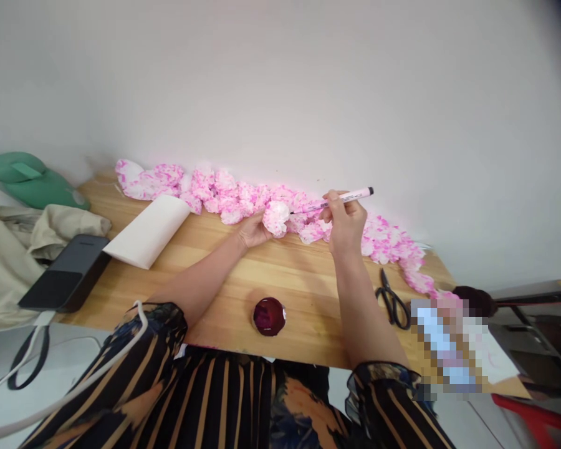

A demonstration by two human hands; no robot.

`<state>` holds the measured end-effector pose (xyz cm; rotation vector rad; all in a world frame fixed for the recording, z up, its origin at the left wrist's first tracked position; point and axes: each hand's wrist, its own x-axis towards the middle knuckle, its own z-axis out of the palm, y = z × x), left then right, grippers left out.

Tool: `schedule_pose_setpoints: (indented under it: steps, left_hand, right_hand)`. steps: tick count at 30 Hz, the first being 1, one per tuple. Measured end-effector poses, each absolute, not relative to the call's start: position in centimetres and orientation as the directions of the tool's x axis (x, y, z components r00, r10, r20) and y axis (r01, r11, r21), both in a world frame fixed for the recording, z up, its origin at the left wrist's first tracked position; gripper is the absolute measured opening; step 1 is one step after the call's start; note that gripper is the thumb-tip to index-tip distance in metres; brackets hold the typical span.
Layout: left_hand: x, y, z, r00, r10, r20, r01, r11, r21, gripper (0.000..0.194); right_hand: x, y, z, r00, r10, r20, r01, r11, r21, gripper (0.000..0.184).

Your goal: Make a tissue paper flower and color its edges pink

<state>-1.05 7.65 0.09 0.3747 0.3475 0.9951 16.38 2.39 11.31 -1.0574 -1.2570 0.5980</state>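
My left hand (255, 231) is closed around the underside of a white paper flower (275, 218) flecked with pink. In my right hand (348, 218) is a pink marker pen (350, 196), its black end pointing up and right and its tip at the flower's right edge. Behind both hands runs a long row of pink-and-white paper flowers (224, 190) along the wall. Part of that row is hidden by my right hand. A small round container with dark red contents (268, 316) sits on the wooden table (206, 299) between my forearms.
Black-handled scissors (393, 302) lie right of my right forearm. A white paper roll (149, 231) and a black power bank (68, 272) with a cable are at the left, near beige cloth (9, 268) and a green object (32, 181). A blurred patch (449, 349) covers the right end.
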Motion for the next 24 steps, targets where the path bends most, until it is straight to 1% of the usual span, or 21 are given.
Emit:
schedule_pose_setpoints:
  steps: [2, 7, 9, 12, 15, 21, 24]
  left_hand:
    - [-1.0, 7.6, 0.2, 0.502, 0.857, -0.114, -0.737, 0.493, 0.462, 0.036]
    - [-1.0, 7.5, 0.4, 0.496, 0.859, -0.128, -0.738, 0.495, 0.459, 0.038]
    - [-1.0, 7.5, 0.3, 0.486, 0.863, -0.137, -0.742, 0.490, 0.457, 0.040]
    - [-1.1, 7.6, 0.1, 0.487, 0.862, -0.142, -0.734, 0.492, 0.469, 0.044]
    - [-1.1, 7.7, 0.0, 0.486, 0.863, -0.142, -0.733, 0.490, 0.472, 0.040]
    - [-1.0, 7.8, -0.4, 0.480, 0.862, -0.163, -0.744, 0.498, 0.446, 0.032]
    - [-1.0, 7.8, -0.5, 0.497, 0.852, -0.163, -0.733, 0.513, 0.447, 0.029]
  right_hand:
    - [16.4, 2.5, 11.1, 0.252, 0.853, 0.458, 0.162, 0.429, -0.889, 0.041]
    - [16.5, 3.5, 9.8, 0.271, 0.895, 0.353, 0.093, 0.341, -0.936, 0.045]
    - [16.7, 3.7, 9.8, 0.280, 0.894, 0.351, 0.060, 0.349, -0.935, 0.045]
    - [17.1, 3.6, 10.4, 0.295, 0.875, 0.385, 0.016, 0.398, -0.917, 0.042]
    - [17.2, 3.5, 10.6, 0.299, 0.875, 0.381, -0.001, 0.400, -0.917, 0.042]
    - [16.7, 4.0, 9.8, 0.265, 0.915, 0.304, -0.009, 0.317, -0.948, 0.046]
    - [16.9, 3.9, 10.0, 0.285, 0.905, 0.315, -0.043, 0.340, -0.939, 0.045]
